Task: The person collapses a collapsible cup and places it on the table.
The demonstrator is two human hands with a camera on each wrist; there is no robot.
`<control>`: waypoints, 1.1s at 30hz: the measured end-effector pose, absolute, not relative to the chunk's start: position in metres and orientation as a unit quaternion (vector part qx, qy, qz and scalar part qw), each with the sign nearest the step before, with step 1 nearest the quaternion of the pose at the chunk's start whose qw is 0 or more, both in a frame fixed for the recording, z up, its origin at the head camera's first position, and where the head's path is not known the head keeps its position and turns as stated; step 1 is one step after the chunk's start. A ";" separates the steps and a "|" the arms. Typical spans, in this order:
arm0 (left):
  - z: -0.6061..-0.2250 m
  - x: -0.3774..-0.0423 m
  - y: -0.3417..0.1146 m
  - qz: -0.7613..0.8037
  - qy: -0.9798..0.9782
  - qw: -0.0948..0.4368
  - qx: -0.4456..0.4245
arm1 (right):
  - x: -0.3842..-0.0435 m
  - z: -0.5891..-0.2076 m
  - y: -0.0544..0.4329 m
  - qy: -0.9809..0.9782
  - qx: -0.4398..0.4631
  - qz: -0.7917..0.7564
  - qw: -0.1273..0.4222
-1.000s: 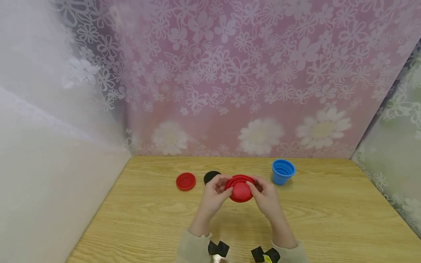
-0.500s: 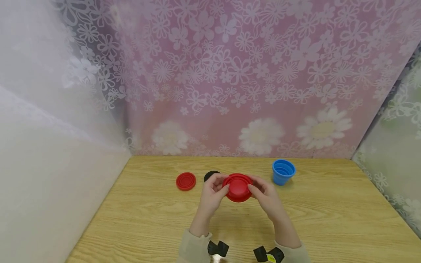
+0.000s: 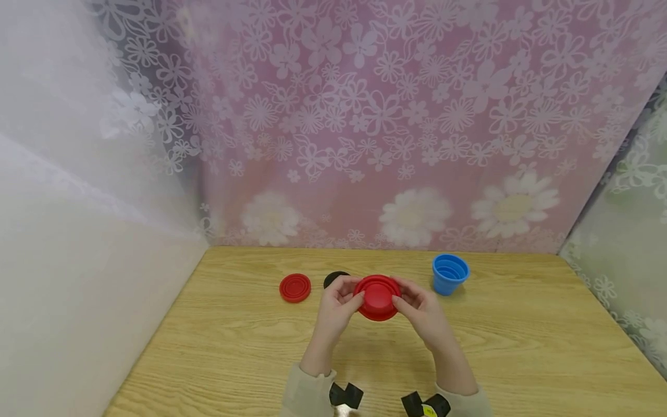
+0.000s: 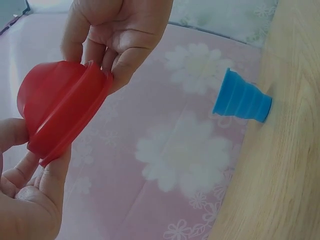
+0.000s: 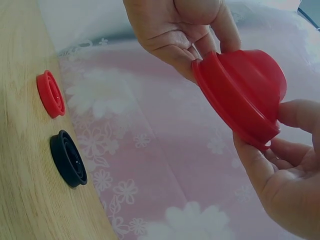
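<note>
Both hands hold a red collapsible cup above the table, its base side facing me. My left hand grips its left edge, thumb near the base and fingers behind the rim. On the opposite edge my right hand pinches it the same way. Seen side-on in the left wrist view, the cup is partly folded, with the base bulging out past the wide rim. In the right wrist view, my right hand holds the near edge.
A blue collapsible cup stands extended at the back right of the wooden table. Flat red and black collapsed cups lie at the back left, the black one partly behind my left hand in the head view. A floral curtain hangs behind.
The red cup has shifted slightly left and now sits more level between the hands. My right thumb has slid from the base toward its side.
</note>
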State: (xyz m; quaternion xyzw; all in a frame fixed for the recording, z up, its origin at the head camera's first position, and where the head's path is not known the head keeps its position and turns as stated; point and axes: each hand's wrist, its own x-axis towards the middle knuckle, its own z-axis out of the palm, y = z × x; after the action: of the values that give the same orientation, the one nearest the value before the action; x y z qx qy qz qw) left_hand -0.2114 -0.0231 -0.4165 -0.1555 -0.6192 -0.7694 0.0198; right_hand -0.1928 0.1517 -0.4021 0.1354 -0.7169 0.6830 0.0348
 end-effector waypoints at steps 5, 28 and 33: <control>-0.416 -0.211 -0.023 -0.767 -0.618 0.011 -0.170 | -0.193 -0.400 0.149 -0.730 0.111 0.671 0.062; -0.410 -0.207 -0.024 -0.766 -0.604 -0.039 -0.218 | -0.193 -0.399 0.146 -0.718 0.073 0.683 0.113; -0.415 -0.209 -0.022 -0.769 -0.605 -0.018 -0.205 | -0.193 -0.401 0.144 -0.717 0.072 0.685 0.108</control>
State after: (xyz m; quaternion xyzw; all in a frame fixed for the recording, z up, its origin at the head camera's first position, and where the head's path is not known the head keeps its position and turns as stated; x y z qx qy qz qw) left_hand -0.2086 -0.0222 -0.4146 -0.2048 -0.6053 -0.7690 -0.0179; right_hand -0.1929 0.1438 -0.4009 0.0717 -0.7172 0.6847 0.1085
